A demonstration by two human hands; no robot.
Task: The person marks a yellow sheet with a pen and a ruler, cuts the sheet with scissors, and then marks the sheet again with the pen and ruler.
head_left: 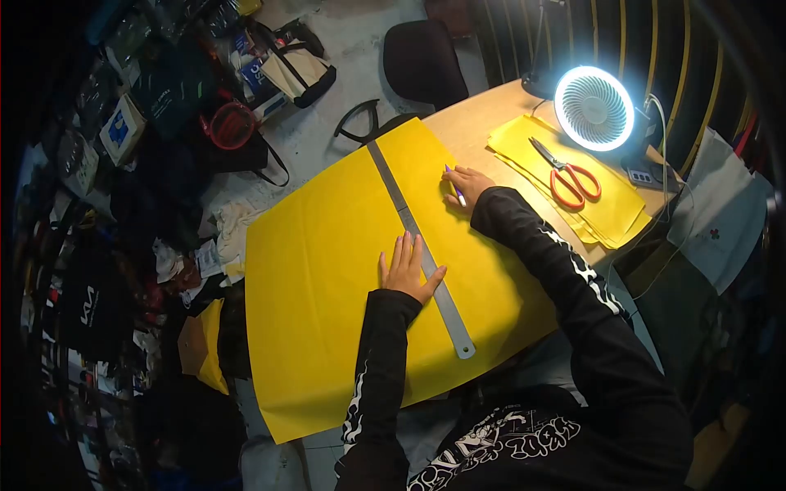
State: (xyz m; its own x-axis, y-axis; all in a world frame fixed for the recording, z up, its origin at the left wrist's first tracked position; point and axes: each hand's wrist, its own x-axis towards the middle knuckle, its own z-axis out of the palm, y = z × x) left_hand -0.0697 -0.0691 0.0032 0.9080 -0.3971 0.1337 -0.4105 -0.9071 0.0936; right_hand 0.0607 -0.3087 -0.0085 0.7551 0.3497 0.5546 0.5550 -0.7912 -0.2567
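Observation:
A large yellow sheet [315, 270] covers much of the table and hangs past its near and left edges. Across it lies a long metal ruler [446, 307], running from the far edge toward my body. My left hand [407, 270] rests flat with fingers spread, partly over the ruler and partly on the sheet. To the right of the ruler, my right hand [467, 185] holds a purple and white pen [459, 197] close over the sheet. The pen's lower end points toward me.
Red-handled scissors [568, 178] lie on a stack of folded yellow pieces [618, 217] at the right. Behind them a lit ring-shaped fan lamp [595, 109] stands on the wooden table [467, 123]. Bags and clutter fill the left; a dark chair [422, 61] stands beyond the table.

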